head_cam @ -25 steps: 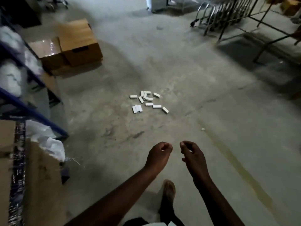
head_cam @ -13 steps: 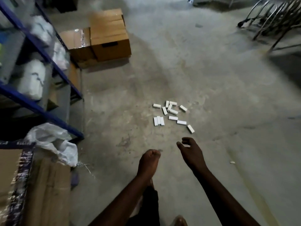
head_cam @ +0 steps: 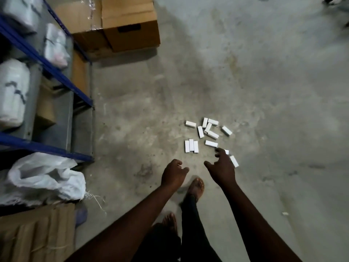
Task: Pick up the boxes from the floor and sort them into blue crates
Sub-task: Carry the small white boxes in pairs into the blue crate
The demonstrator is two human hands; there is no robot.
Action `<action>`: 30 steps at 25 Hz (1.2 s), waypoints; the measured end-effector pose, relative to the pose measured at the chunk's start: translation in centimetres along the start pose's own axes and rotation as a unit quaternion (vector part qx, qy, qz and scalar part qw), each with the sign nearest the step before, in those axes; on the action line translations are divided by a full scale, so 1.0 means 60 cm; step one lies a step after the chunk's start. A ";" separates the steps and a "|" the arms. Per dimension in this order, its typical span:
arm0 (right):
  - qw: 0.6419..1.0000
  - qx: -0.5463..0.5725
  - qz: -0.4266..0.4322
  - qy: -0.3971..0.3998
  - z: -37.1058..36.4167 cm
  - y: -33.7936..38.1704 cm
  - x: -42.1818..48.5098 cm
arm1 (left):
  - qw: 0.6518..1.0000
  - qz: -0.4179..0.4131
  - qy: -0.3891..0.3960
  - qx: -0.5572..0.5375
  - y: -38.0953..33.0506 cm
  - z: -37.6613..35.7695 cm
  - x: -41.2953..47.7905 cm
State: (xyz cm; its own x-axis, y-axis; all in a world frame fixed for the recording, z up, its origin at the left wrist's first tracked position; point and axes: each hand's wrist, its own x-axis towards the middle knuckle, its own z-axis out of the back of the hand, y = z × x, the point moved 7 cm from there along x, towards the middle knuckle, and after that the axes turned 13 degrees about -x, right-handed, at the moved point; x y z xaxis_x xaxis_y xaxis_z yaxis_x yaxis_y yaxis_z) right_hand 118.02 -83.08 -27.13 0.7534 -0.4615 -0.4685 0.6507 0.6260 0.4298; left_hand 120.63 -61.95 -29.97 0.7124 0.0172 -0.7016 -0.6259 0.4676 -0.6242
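Left grip (head_cam: 174, 173) and right grip (head_cam: 221, 167), both slack and empty, near small white cardboard boxes (head_cam: 211, 143) on grey concrete floor (head_cam: 264, 91); scooping several risks drops.

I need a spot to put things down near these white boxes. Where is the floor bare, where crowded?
Bare floor lies right of the white boxes, and between them and the cardboard cartons. It is crowded along the blue shelving, by the white sack, and where the right hand hangs over the nearest boxes.
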 end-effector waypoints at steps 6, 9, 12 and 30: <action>0.997 -0.046 -0.019 0.058 -0.117 -0.006 0.250 | 0.998 0.040 -0.021 0.047 -0.008 -0.069 0.247; 0.995 -0.064 -0.036 0.068 -0.219 -0.050 0.373 | 0.996 0.049 -0.016 0.069 0.035 -0.134 0.396; 0.993 -0.083 -0.048 0.075 -0.351 -0.115 0.512 | 0.994 0.054 -0.011 0.097 0.103 -0.214 0.574; 0.971 -0.220 0.037 0.084 -0.835 -0.311 0.887 | 0.972 -0.062 -0.036 0.225 0.372 -0.463 1.088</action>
State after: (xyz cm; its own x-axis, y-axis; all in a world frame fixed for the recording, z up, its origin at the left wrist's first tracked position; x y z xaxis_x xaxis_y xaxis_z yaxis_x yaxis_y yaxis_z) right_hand 141.22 -87.86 -98.75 0.7463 -0.3184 -0.5844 0.4639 0.8786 0.1137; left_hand 144.33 -74.95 -99.26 0.8045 -0.0093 -0.5939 -0.3436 0.8083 -0.4781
